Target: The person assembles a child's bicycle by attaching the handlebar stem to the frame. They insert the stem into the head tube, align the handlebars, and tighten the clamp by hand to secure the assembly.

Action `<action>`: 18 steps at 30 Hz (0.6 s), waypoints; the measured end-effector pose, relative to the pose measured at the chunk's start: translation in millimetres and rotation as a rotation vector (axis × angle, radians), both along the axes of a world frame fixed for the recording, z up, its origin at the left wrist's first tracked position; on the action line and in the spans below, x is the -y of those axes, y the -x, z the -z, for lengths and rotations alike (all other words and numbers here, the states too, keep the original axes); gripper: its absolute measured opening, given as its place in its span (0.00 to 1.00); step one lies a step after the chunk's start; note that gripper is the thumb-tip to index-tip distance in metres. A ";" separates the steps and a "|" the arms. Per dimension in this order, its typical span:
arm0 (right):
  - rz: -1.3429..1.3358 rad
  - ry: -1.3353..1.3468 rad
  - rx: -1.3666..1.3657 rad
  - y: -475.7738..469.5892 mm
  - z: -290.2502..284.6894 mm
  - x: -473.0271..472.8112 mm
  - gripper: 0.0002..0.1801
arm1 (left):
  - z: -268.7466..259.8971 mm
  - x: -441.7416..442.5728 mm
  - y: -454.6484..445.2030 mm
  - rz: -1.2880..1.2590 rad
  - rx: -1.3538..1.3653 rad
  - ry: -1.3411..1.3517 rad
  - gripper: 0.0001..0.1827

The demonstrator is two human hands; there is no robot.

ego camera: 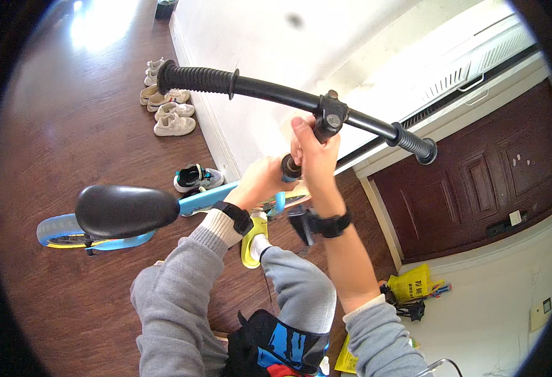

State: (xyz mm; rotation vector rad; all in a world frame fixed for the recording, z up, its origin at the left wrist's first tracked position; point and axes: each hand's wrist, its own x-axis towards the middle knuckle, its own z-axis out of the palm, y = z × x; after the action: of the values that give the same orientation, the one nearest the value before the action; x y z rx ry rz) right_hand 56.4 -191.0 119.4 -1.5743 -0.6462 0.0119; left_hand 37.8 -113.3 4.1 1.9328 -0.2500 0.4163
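Observation:
A blue children's bike, apparently a balance bike, stands crosswise before me. My right hand [317, 153] is wrapped around the black handlebar stem [326, 126], just below its clamp. The black handlebar [276, 92], with a ribbed rubber grip at each end, spans the upper view. My left hand [264, 181] grips the blue frame at the head tube [291, 173], right below the other hand; its fingers are partly hidden. A dark collar shows between the hands. The black saddle [127, 211] lies to the left, above the blue-and-yellow rear wheel [61, 231]. The front wheel is mostly hidden by my hands.
Several pairs of shoes [174, 123] line the white wall, with another sneaker [199, 178] closer to the frame. A dark red panelled door [474, 169] is at the right. Yellow bags [410, 284] sit by the lower right wall. My slippered foot [254, 242] is beside the bike.

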 end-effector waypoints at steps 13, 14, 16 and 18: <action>-0.332 0.003 -0.110 -3.1 -22.3 8.0 0.16 | -6.2 5.5 3.5 -0.039 -0.044 -0.010 0.15; -0.280 -0.030 -0.093 0.1 -20.0 6.6 0.13 | -6.2 5.9 4.1 -0.045 -0.038 0.002 0.15; -0.167 -0.091 -0.063 4.7 -16.1 2.3 0.12 | -5.6 6.5 5.3 -0.054 -0.032 0.011 0.15; -0.079 -0.176 -0.045 8.9 -11.3 -3.7 0.11 | -4.7 6.8 5.9 -0.054 -0.019 0.010 0.15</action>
State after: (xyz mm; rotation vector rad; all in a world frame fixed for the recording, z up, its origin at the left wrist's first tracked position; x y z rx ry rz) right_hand 47.6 -187.3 130.7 -1.3752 -0.6560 0.0477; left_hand 31.9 -120.1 8.9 1.9366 -0.1835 0.4342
